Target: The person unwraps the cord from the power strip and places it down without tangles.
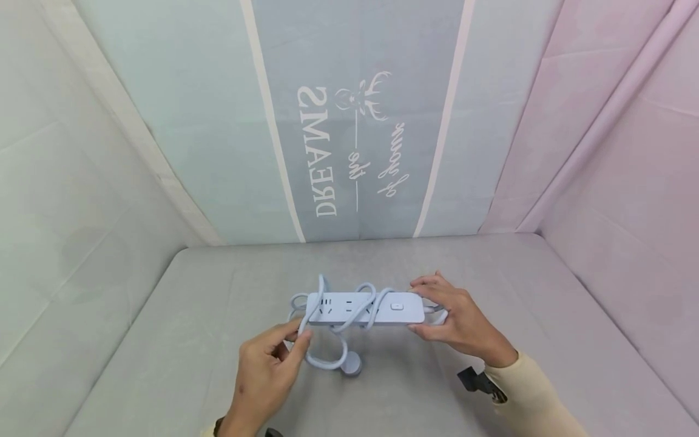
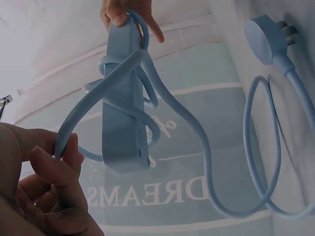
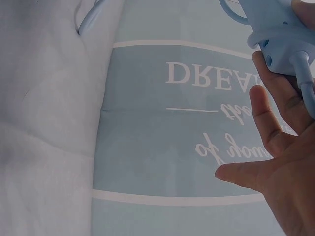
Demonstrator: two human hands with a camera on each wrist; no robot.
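Note:
A white power strip (image 1: 364, 308) lies crosswise over the grey surface with its cable (image 1: 349, 303) looped around it. My right hand (image 1: 455, 320) grips the strip's right end by the switch, thumb on the near edge and fingers on the far edge. My left hand (image 1: 267, 367) pinches a loop of cable (image 1: 303, 328) at the strip's left end. The round plug (image 1: 352, 364) rests on the surface just in front of the strip. In the left wrist view the strip (image 2: 123, 98) and the pinched cable (image 2: 81, 115) show from below, and the plug (image 2: 266, 37) shows at top right. The right wrist view catches the strip's end (image 3: 278, 34) in my fingers (image 3: 268, 118).
The grey padded surface (image 1: 164, 340) is boxed in by fabric walls: pale green on the left (image 1: 65, 182), pink on the right (image 1: 628, 152), and a grey-blue back panel with "DREAMS" lettering (image 1: 322, 152). A black strap clip (image 1: 475, 379) sits at my right wrist.

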